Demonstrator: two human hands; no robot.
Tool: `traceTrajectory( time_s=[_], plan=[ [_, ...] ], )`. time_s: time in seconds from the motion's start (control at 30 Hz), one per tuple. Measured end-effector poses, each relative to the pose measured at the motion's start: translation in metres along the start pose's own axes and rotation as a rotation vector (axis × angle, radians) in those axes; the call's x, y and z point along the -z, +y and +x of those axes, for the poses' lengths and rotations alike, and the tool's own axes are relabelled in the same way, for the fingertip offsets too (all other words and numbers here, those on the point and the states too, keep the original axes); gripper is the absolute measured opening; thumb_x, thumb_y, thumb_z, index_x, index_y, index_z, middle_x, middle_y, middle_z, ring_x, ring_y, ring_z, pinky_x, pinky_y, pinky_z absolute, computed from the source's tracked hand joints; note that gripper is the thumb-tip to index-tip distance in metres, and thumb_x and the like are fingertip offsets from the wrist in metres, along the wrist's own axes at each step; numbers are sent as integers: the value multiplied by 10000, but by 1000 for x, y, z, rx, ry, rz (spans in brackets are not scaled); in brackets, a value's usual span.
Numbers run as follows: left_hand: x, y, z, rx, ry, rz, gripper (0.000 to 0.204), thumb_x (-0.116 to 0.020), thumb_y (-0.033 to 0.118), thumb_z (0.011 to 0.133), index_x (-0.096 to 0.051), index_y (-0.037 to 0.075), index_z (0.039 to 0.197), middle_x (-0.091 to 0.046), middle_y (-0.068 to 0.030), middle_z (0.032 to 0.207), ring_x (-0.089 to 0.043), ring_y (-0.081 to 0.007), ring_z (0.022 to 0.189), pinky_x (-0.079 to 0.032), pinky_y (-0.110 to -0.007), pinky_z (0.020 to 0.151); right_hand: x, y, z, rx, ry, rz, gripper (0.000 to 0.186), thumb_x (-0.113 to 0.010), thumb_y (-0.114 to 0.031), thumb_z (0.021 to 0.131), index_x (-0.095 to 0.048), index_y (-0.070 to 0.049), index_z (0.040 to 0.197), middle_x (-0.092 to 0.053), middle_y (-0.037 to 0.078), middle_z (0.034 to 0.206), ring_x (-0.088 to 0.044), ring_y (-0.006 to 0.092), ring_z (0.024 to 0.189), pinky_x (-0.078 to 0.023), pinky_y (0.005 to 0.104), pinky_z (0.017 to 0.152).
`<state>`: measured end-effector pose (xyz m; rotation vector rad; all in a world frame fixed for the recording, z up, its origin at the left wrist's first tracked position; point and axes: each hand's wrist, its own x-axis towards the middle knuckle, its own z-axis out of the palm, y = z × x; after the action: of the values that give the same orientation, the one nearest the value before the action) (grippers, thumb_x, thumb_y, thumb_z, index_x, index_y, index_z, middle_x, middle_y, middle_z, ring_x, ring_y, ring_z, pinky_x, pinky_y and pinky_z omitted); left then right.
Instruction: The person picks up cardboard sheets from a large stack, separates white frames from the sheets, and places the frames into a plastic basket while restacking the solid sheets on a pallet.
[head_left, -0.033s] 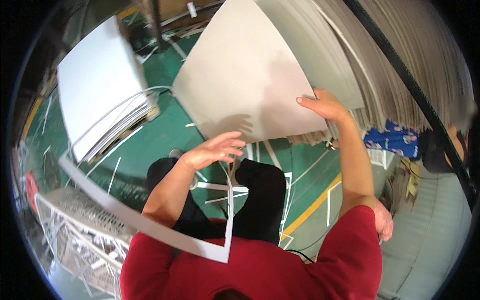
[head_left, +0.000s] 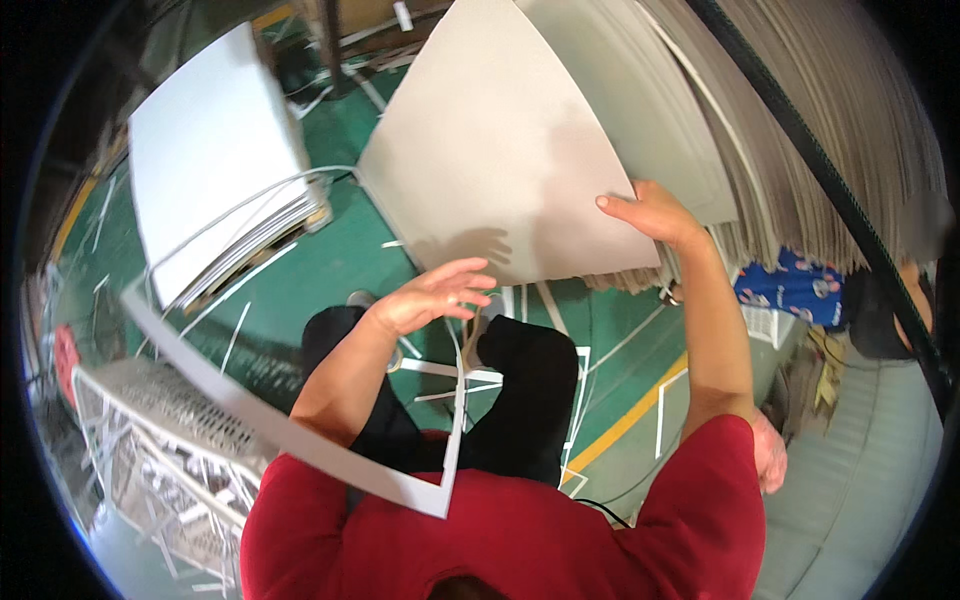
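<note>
A large pale cardboard sheet [head_left: 490, 130] leans upright before me, in front of many more sheets on the right. My right hand [head_left: 655, 215] holds its right edge, thumb on the front face, fingers hidden behind. My left hand [head_left: 432, 297] is open, fingers spread, in front of the sheet's lower edge, casting a shadow on it. It holds nothing. A thin white cardboard strip [head_left: 350, 475], bent at a square corner, loops around my left forearm and crosses in front of my red shirt.
A stack of white sheets [head_left: 215, 150] stands at the left. A slatted crate [head_left: 190, 420] with paper scraps sits lower left. Offcut strips litter the green floor [head_left: 350, 130]. A dark diagonal bar [head_left: 800, 130] crosses the upper right. Another person's hand [head_left: 768, 452] shows behind my right arm.
The whole view has shifted slightly, with the stack at the left now further right in the picture. The strip's corner is a little higher. Both hands keep their poses.
</note>
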<state>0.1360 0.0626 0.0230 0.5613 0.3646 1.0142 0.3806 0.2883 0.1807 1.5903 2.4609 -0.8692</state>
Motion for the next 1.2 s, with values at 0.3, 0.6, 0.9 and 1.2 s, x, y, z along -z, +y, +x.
traceTrajectory(
  time_s=[0.3,0.6,0.9,1.2],
  plan=[
    [-46,-13,-166,-864,318,-799,559,-475,445,860,-395,90,1285,-471,-166,1243,-461,-313,1131,-391,-453,934,-46,-93,-62,-35,-48,190,442,-608,-265,766,-565,110,997,-615,190,896,-587,240,830,-455,350,743],
    [-66,17,-307,-1047,491,-554,463,-503,311,879,-374,93,1268,-537,-111,1132,-550,-207,948,-479,-312,774,-58,-65,-141,38,99,-17,352,-561,-231,780,-585,51,989,-600,233,920,-570,327,883,-424,381,785],
    [-47,-88,-379,-1280,900,-789,535,-520,288,875,-285,-46,1221,-399,-270,1232,-480,-305,1099,-445,-385,909,-82,-51,-175,-5,158,61,305,-575,-216,777,-601,29,956,-628,204,875,-602,311,812,-436,371,729],
    [-172,22,-370,-840,1056,-61,552,-540,196,848,-299,-37,1287,-590,-119,885,-473,-69,513,-384,-183,382,-90,-68,-182,82,114,137,266,-580,-167,781,-605,63,910,-638,154,777,-595,218,707,-442,340,690]
  ],
)
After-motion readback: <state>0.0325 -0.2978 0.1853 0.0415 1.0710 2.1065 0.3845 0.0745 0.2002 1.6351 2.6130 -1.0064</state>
